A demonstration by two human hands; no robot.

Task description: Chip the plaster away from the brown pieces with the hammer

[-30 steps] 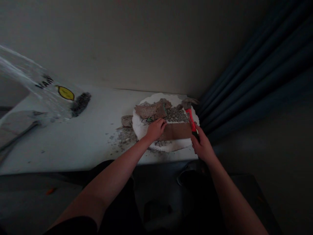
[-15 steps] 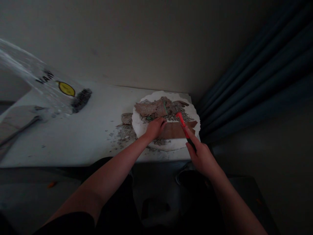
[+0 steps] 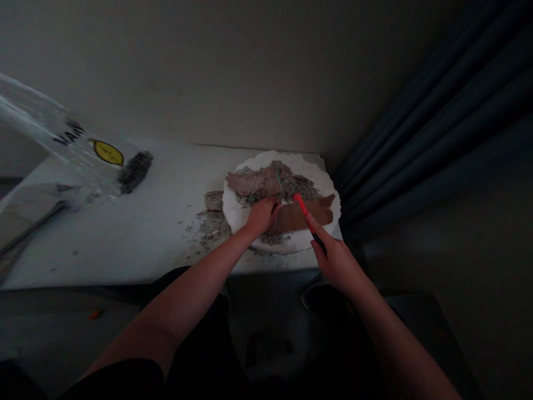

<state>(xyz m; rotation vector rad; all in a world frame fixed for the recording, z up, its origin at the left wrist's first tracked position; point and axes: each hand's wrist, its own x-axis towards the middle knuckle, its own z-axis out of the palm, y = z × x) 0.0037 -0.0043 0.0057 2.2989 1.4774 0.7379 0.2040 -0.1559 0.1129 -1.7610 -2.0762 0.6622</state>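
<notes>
Hammer has swung. A second ago its head sat out at the far right rim of the white round pad; now it is down in the middle, on the broken pieces, just beside the knuckles. So the blow has landed in the rubble, close to the bracing fingers.

Right hand: closed round the dark end of the hammer's grip, with the red shaft pointing away and left. Left hand: fingers curled narrow over the left end of the brown slab, pinning it flat on the pad.

Pad sits at the desk's far right corner, by the curtain. Crumbs are spilled to its left. Plastic bag lies well apart, far left.
</notes>
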